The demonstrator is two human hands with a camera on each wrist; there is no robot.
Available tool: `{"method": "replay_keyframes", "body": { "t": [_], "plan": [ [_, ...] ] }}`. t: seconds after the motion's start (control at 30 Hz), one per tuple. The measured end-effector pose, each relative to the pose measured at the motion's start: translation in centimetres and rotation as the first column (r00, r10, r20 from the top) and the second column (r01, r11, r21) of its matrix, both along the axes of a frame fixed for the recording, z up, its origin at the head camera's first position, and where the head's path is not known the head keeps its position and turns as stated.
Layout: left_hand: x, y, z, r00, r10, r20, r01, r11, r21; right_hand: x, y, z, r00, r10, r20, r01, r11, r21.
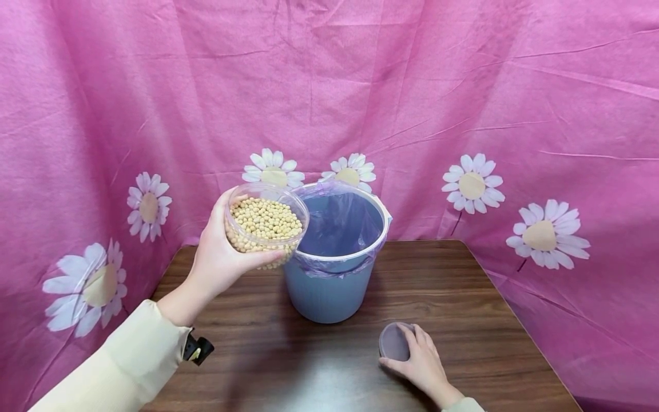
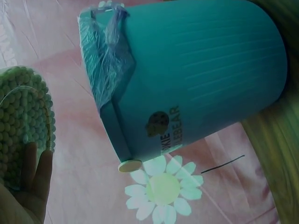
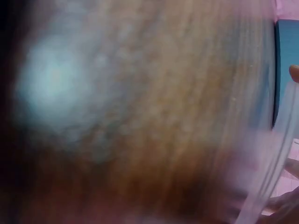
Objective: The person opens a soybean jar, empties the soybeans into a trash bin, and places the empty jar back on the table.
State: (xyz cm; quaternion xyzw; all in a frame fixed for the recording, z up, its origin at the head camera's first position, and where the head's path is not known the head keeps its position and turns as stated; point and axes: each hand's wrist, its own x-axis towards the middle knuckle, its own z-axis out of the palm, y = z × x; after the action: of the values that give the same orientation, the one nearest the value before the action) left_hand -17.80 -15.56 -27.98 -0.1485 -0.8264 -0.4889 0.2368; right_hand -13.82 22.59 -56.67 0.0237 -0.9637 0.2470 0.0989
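Note:
My left hand (image 1: 218, 260) grips a clear round plastic jar (image 1: 296, 209) in the air, just left of the bin's rim. Pale yellow soybeans (image 1: 265, 220) fill much of it, and its open mouth leans toward the bin. In the left wrist view, fingers (image 2: 39, 182) lie along the jar's wall with the soybeans (image 2: 18, 121) showing through. Low over the table at the right, my right hand (image 1: 424, 360) holds a round translucent lid (image 1: 393, 343) between thumb and fingers. The lid's edge (image 3: 275, 158) crosses the right side of the blurred right wrist view.
A blue-grey trash bin (image 1: 326, 297) stands upright mid-table, lined with a thin purple bag (image 1: 334, 266) held under a white rim ring (image 1: 387, 220). The brown wooden table (image 1: 443, 286) is enclosed by a pink curtain (image 1: 412, 86) with printed daisies.

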Motion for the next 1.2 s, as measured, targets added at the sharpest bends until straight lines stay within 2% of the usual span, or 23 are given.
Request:
{"method": "replay_keyframes", "body": {
  "t": [0.3, 0.47, 0.6, 0.73, 1.0, 1.2],
  "plan": [
    [-0.6, -0.2, 0.3, 0.999, 0.038, 0.034, -0.037, 0.999, -0.023, 0.1, 0.2, -0.3, 0.999, 0.048, -0.026, -0.047, 0.998, 0.037],
    [-1.0, -0.2, 0.5, 0.998, 0.04, 0.05, -0.038, 0.999, -0.027, -0.2, 0.4, 0.7, 0.995, 0.075, 0.063, -0.074, 0.997, -0.014],
    [-1.3, -0.1, 0.6, 0.997, 0.047, 0.057, -0.045, 0.998, -0.04, -1.1, 0.6, 2.1, 0.988, 0.066, 0.138, -0.054, 0.995, -0.088],
    [-1.6, -0.1, 0.7, 0.996, 0.066, 0.059, -0.063, 0.996, -0.064, -2.1, 0.8, 3.7, 0.984, 0.073, 0.165, -0.046, 0.986, -0.161],
    [-2.2, 0.0, 1.1, 0.994, 0.097, 0.06, -0.09, 0.99, -0.104, -4.2, 0.8, 7.5, 0.991, 0.058, 0.123, -0.021, 0.96, -0.28],
    [-2.6, 0.2, 1.4, 0.995, 0.088, 0.047, -0.082, 0.99, -0.115, -5.8, 0.5, 11.4, 0.998, 0.043, 0.055, -0.016, 0.903, -0.43]
  ]
}}
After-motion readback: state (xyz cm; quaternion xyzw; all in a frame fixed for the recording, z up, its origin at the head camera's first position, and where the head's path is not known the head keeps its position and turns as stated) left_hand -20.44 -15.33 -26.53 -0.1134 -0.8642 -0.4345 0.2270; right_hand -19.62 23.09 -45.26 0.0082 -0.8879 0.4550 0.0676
